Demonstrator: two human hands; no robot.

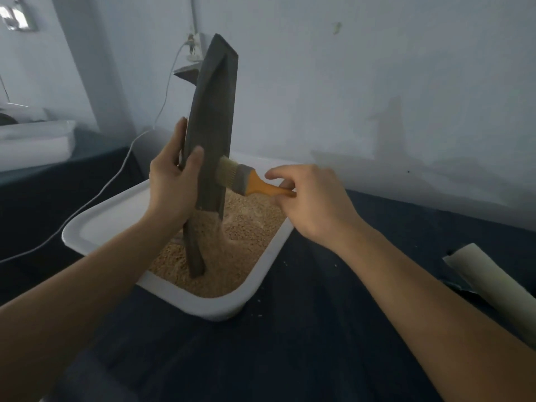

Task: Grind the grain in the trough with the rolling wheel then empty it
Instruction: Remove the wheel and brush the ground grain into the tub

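The dark grey trough (213, 126) stands on end, nearly upright, its lower tip sunk in the grain (232, 250) that fills the white tub (95, 224). A thin stream of ground meal runs from the trough's open face onto the heap below. The left hand (171, 181) grips the trough at mid-height, thumb curled across its front face and fingers wrapped behind its left edge. To the right of the trough, the right hand (310, 198) pinches the orange handle of a paintbrush (246, 182) between thumb and fingers; the pale bristles press against the trough's right edge, just beside the left thumb. The tub sits on a dark blue cloth (290, 343) with a few loose grains scattered near its right wall. Well to the right of the trough, a cream-coloured roll (493, 288) lies on the cloth. Left of the trough, a white cable (116, 175) trails down from a wall socket behind it. The rolling wheel is not visible.
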